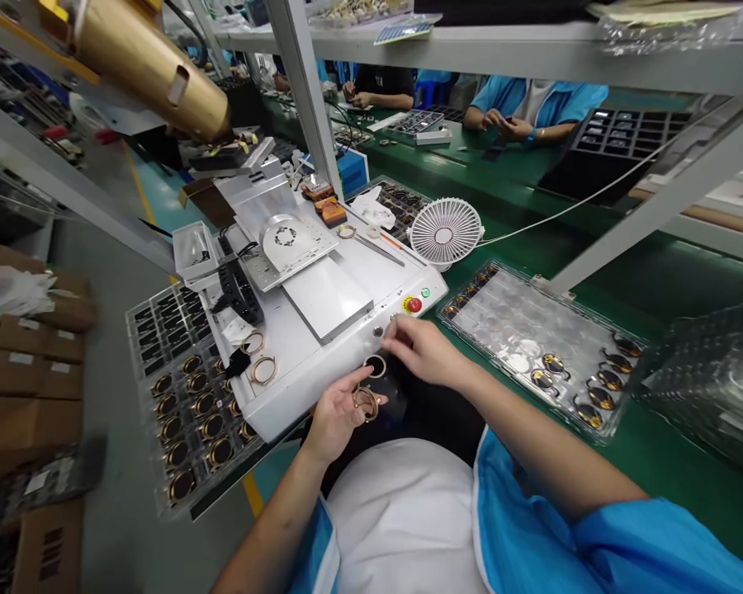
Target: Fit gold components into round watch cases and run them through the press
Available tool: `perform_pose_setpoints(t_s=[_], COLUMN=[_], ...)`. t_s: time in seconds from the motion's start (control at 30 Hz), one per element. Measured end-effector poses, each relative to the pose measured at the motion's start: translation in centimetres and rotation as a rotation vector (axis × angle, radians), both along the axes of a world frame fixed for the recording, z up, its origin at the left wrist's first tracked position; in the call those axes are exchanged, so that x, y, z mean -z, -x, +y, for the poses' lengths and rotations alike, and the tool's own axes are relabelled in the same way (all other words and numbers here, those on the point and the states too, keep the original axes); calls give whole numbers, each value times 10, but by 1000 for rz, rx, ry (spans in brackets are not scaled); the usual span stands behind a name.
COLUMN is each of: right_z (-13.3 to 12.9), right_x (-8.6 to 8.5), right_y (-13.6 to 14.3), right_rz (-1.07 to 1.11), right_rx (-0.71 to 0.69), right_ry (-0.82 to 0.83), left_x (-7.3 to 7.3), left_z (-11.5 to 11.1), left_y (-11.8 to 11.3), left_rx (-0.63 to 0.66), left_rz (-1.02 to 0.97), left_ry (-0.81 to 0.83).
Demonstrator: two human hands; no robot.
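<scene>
In my left hand (340, 412) I hold a gold-rimmed ring part (366, 403), with my fingers curled around it. A second round part (376, 366), dark with a pale rim, sits just above it by my left fingertips; what supports it is unclear. My right hand (418, 351) is at the machine's front edge, thumb and fingertips drawn together near a small silver button; whatever they hold is too small to name. The white machine (297, 371) lies in front of me, with a flat metal plate (328, 297) and a round fixture (283, 239). Two gold rings (263, 370) rest on its left part.
A tray of gold-rimmed parts (177, 454) lies at left, a clear tray (508, 330) at right. A white fan (446, 233), tweezers (379, 251) and a red button (414, 305) are beyond my right hand. People sit across the green bench.
</scene>
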State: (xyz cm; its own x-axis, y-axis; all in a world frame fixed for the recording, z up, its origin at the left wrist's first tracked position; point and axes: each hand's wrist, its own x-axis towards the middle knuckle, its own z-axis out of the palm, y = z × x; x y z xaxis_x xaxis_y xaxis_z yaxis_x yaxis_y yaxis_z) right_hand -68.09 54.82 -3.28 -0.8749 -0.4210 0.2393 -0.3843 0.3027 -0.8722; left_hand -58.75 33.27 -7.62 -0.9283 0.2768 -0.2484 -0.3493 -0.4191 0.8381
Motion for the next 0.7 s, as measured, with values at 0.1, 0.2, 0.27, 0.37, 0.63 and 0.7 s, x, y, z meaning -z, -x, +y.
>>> perform_pose_setpoints(t_s=[0.1, 0.2, 0.27, 0.37, 0.63, 0.7], right_z=[-19, -38, -43, -38, -33, -36], right_x=[-6, -12, -13, -10, 29, 36], right_y=[41, 71, 78, 70, -34, -50], right_rz=[-241, -396, -425, -365, -639, -700], right_rx=[137, 250, 315, 411, 68, 84], right_ry=[65, 31, -10, -42, 415, 549], left_x=[3, 4, 5, 8, 17, 18], left_z=[-3, -6, -8, -12, 2, 9], left_y=[-4, -10, -14, -21, -30, -28], left_rx=[-25, -34, -45, -47, 3, 115], left_rz=[1, 30, 68, 185, 671, 719], left_ry=[23, 46, 53, 90, 754, 895])
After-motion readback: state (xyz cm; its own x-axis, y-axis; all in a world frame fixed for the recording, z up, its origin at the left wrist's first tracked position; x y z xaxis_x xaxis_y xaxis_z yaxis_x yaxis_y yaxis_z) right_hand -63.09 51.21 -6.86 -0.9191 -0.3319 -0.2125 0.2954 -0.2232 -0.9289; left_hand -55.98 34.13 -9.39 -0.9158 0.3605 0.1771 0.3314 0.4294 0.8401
